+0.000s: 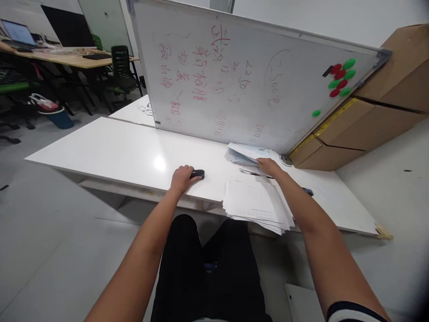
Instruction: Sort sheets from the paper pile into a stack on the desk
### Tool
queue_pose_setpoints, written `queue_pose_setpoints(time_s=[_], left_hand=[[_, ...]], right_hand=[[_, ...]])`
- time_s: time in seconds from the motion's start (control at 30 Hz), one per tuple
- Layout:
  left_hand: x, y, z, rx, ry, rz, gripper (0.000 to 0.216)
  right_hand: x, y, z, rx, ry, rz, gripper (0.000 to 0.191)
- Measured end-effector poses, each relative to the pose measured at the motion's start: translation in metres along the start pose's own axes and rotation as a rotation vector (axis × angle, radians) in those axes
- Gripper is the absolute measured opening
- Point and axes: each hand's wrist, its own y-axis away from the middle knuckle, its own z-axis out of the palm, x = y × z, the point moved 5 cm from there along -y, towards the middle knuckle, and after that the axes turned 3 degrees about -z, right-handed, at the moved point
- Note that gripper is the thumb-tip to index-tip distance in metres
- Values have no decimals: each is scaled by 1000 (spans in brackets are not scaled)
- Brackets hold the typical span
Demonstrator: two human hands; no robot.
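Note:
My left hand [182, 180] is closed around a small black stapler [198, 173], which rests on the white table near its front edge. My right hand [269, 167] pinches the near edge of a pile of papers [244, 153] at the foot of the whiteboard; the upper sheets there are lifted a little. Closer to me, a larger, uneven stack of printed papers [254, 199] overhangs the front edge, just left of my right forearm. Between the two piles lies a thin dark strip with some paper, partly covered by my hand.
A whiteboard [208, 71] with red writing and round magnets stands along the table's [127, 147] back. Cardboard boxes [348, 125] are stacked at the right. A dark object [307, 191] lies beyond my right forearm. Desks, chairs and a blue bin [58, 118] stand at far left.

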Motion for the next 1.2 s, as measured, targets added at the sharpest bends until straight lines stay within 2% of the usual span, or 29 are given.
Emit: queue_pose_setpoints(time_s=[0.17, 0.37, 0.53, 0.6, 0.73, 0.83, 1.0, 1.2], left_hand=[[-1, 0, 1, 6, -1, -3, 40], [-1, 0, 0, 21, -26, -3, 40], [0, 0, 0, 24, -43, 8, 40], [0, 0, 1, 22, -37, 3, 40], [-1, 0, 1, 5, -9, -12, 40], [-1, 0, 0, -4, 17, -26, 40], [0, -1, -2, -6, -12, -19, 39], [0, 0, -1, 20, -29, -30, 40]], right_hand=[[-4, -1, 3, -73, 51, -24, 34], [-4, 4, -7, -22, 158, 32, 28], [1, 14, -11, 46, 163, 51, 25], [8, 15, -8, 45, 74, 58, 25], [23, 12, -3, 54, -257, 72, 25], [33, 9, -5, 73, -303, 99, 24], [37, 11, -17, 125, -191, 154, 17], [16, 21, -31, 152, 204, 99, 25]])
